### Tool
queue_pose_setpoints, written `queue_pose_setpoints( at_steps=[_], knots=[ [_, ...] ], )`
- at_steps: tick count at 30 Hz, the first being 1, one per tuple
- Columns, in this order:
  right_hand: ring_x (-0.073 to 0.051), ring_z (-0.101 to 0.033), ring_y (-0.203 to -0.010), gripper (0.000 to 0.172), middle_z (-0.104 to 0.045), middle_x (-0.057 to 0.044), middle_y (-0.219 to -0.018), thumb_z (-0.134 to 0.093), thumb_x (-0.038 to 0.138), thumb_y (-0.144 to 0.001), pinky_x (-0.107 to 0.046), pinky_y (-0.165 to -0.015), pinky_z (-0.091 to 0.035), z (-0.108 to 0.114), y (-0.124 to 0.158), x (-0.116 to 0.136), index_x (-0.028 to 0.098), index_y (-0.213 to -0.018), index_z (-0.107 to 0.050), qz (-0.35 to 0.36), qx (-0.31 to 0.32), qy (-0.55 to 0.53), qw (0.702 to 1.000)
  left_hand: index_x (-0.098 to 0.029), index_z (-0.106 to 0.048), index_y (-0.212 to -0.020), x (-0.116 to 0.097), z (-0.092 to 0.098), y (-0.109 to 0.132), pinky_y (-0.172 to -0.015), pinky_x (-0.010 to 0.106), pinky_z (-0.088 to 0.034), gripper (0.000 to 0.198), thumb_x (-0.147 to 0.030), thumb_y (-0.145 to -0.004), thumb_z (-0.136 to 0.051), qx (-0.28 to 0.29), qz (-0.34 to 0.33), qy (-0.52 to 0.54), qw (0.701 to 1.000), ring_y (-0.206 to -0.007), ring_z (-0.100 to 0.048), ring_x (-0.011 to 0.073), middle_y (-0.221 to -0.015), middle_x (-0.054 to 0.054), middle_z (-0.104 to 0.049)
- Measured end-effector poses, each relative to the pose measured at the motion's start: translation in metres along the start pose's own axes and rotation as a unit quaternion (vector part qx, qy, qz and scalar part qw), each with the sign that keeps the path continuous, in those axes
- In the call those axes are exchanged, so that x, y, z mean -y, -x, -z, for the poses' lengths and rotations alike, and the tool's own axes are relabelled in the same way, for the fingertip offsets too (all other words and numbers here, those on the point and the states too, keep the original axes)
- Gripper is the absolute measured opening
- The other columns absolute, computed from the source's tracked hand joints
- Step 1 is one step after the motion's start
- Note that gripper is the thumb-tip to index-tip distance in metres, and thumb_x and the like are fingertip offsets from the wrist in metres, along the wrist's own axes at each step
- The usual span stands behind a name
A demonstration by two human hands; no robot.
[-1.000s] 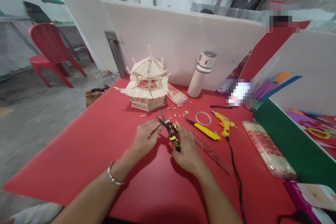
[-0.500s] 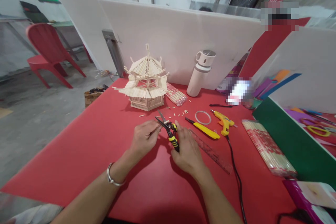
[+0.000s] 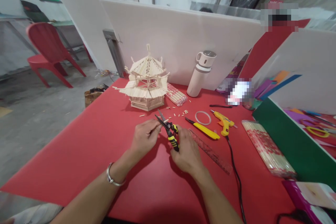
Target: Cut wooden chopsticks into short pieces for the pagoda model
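My right hand (image 3: 187, 152) is closed around the black-and-yellow handles of a pair of shears (image 3: 173, 142). The blades stand apart and point up and away to the left. Pinched in the fingers of my left hand (image 3: 144, 135) is a thin pale wooden stick (image 3: 164, 121), its tip lying between the blades. Most of the stick is hidden by my left fingers. Beyond both hands stands a pagoda model (image 3: 147, 87) built of pale sticks, with short cut stick pieces (image 3: 183, 113) scattered to its front right.
A yellow utility knife (image 3: 206, 130), a clear ring (image 3: 203, 117), a corded yellow glue gun (image 3: 224, 122) and a transparent ruler (image 3: 212, 154) lie right of my hands. Bagged sticks (image 3: 269, 147) lie along a green box (image 3: 296, 136). A white flask (image 3: 199, 75) stands by the partition (image 3: 168, 31).
My hands have stayed almost in place. The stick's pale tip now shows slightly more clearly between the shears' blades, and my right fingers have dropped a little.
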State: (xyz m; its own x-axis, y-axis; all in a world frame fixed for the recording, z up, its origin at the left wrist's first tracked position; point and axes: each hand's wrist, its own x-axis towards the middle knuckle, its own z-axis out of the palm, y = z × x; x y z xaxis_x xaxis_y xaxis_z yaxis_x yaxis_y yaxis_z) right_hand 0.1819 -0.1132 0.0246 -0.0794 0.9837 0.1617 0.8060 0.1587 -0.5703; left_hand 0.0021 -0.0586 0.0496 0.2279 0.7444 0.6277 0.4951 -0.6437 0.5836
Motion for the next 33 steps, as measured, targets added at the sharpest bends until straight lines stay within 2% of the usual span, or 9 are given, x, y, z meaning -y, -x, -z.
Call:
queue_pose_setpoints(
  at_steps=[6, 11, 17, 22, 28, 33],
  knots=[
    [-0.034, -0.051, -0.12, 0.069, -0.058, -0.016, -0.123, -0.057, 0.02, -0.076, -0.052, -0.102, -0.044, -0.001, -0.001, -0.002, 0.014, -0.143, -0.04, 0.006, -0.015, 0.01, 1.0, -0.018, -0.067, -0.078, -0.001, 0.001, -0.002, -0.057, 0.02, -0.043, 0.016, -0.02, -0.091, -0.059, -0.009, 0.029, -0.004, 1.0, -0.056, -0.056, 0.0101, -0.063, -0.001, -0.063],
    [-0.033, -0.049, -0.122, 0.074, -0.057, -0.015, -0.124, -0.056, 0.018, -0.075, -0.052, -0.104, -0.043, -0.003, -0.002, -0.006, 0.016, -0.146, -0.037, 0.016, -0.016, 0.003, 1.0, -0.018, -0.067, -0.074, 0.002, 0.003, -0.003, -0.057, 0.022, -0.044, 0.02, -0.019, -0.092, -0.057, 0.022, 0.028, 0.03, 0.999, -0.057, -0.059, 0.0114, -0.066, 0.001, -0.067],
    [-0.033, -0.044, -0.127, 0.085, -0.052, -0.015, -0.129, -0.056, 0.015, -0.073, -0.053, -0.109, -0.04, -0.004, -0.002, -0.009, 0.017, -0.153, -0.027, 0.034, -0.011, -0.03, 0.999, -0.017, -0.062, -0.067, 0.004, 0.003, -0.002, -0.052, 0.021, -0.039, 0.025, -0.017, -0.092, -0.057, 0.017, 0.024, 0.062, 0.998, -0.052, -0.053, 0.0098, -0.059, -0.001, -0.061],
    [-0.032, -0.042, -0.128, 0.087, -0.049, -0.015, -0.131, -0.054, 0.015, -0.074, -0.054, -0.112, -0.037, -0.003, -0.001, -0.01, 0.017, -0.155, -0.023, 0.04, 0.0, -0.047, 0.998, -0.016, -0.06, -0.064, 0.004, 0.006, -0.003, -0.051, 0.021, -0.037, 0.026, -0.019, -0.09, -0.058, 0.039, 0.064, 0.104, 0.992, -0.05, -0.048, 0.0091, -0.055, -0.003, -0.054],
    [-0.031, -0.046, -0.124, 0.081, -0.054, -0.015, -0.126, -0.053, 0.016, -0.073, -0.051, -0.108, -0.04, -0.002, -0.002, -0.008, 0.014, -0.15, -0.032, 0.034, 0.003, -0.033, 0.999, -0.016, -0.062, -0.067, 0.005, 0.01, -0.007, -0.051, 0.02, -0.039, 0.019, -0.018, -0.086, -0.058, 0.081, 0.104, 0.174, 0.976, -0.052, -0.048, 0.009, -0.058, -0.003, -0.056],
    [-0.032, -0.05, -0.12, 0.071, -0.057, -0.014, -0.123, -0.053, 0.018, -0.073, -0.052, -0.105, -0.043, -0.004, -0.001, -0.005, 0.015, -0.143, -0.04, 0.025, -0.008, -0.019, 0.999, -0.016, -0.059, -0.063, 0.002, 0.007, -0.006, -0.051, 0.02, -0.036, 0.025, -0.018, -0.088, -0.057, 0.048, 0.094, 0.111, 0.988, -0.05, -0.045, 0.0081, -0.053, -0.004, -0.05]
  ],
)
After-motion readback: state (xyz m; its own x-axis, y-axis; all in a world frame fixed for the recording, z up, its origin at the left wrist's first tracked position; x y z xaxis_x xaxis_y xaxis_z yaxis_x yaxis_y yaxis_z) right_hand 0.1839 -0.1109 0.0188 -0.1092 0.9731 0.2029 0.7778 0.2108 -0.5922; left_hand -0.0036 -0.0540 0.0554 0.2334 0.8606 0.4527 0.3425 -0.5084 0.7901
